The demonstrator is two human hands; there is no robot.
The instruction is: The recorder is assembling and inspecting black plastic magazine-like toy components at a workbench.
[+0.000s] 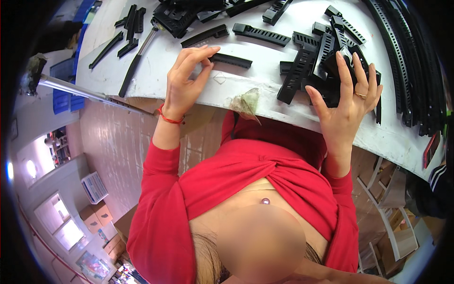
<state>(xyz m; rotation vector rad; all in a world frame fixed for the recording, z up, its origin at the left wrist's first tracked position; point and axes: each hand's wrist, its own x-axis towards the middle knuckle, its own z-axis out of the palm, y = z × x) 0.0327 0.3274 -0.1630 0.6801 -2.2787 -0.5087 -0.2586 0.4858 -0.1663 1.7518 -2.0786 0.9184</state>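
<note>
My left hand (187, 78), with a red cord at its wrist, has its thumb and fingers curled around one end of a short black slotted plastic strip (234, 60). That strip lies near the table's front edge. My right hand (352, 92) has its fingers spread over a heap of black slotted plastic parts (302, 71). Its fingertips rest on or just above the heap, beside a small whitish shiny patch I cannot make out. Two more black slotted strips, a left one (205, 35) and a right one (261, 34), lie beyond my left hand.
A black-handled metal tool (137, 61) lies at left, near several small black parts (130, 28). More black parts (175, 19) are piled at the back. Long black slotted strips (402, 61) line the right side. A crumpled translucent scrap (246, 102) hangs at the white table's (279, 102) front edge.
</note>
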